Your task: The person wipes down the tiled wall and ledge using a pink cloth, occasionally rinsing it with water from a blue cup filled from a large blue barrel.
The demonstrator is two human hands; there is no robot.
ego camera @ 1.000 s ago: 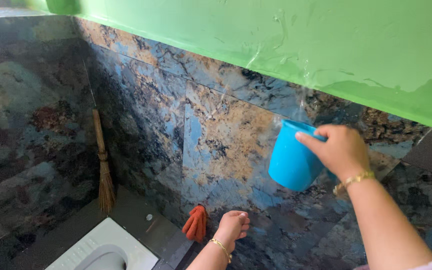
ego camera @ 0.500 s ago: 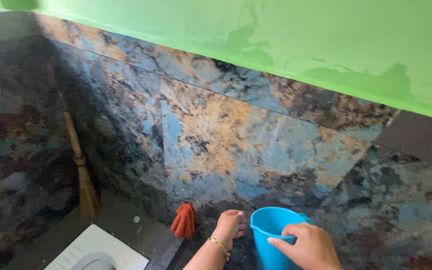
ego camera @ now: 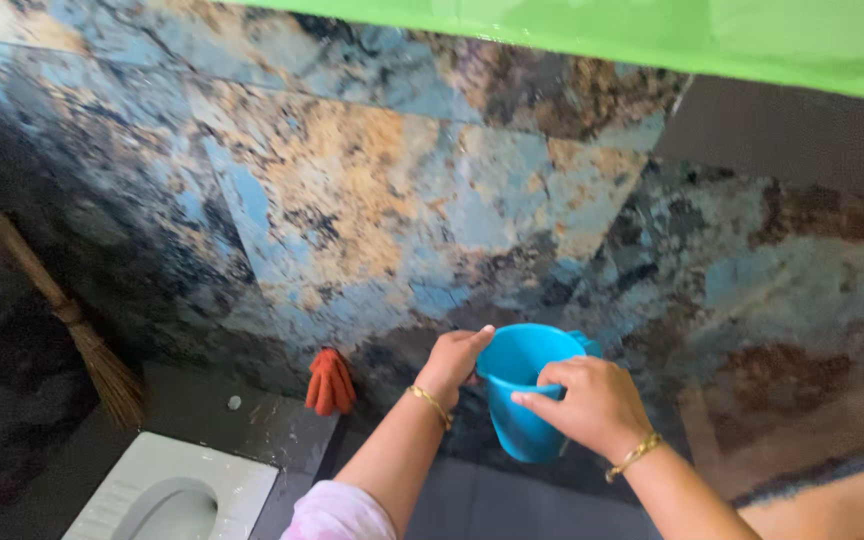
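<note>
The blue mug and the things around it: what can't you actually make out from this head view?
- Blue mug: the inside bottom is hidden by its own wall, so whether it holds water cannot be told; the right hand covers part of the rim.
- Left hand: its palm faces away.
- Squat toilet pan: cut off by the bottom edge.
- Broom: the handle top runs off the left edge.
- Orange cloth: too small to show its kind.

The right hand point(ego camera: 592, 405) grips the rim of a blue plastic mug point(ego camera: 524, 395), with the left hand point(ego camera: 452, 362) touching its far edge. An orange cloth point(ego camera: 330, 382) lies just left of the left hand, and a broom point(ego camera: 72, 325) leans well beyond it.
</note>
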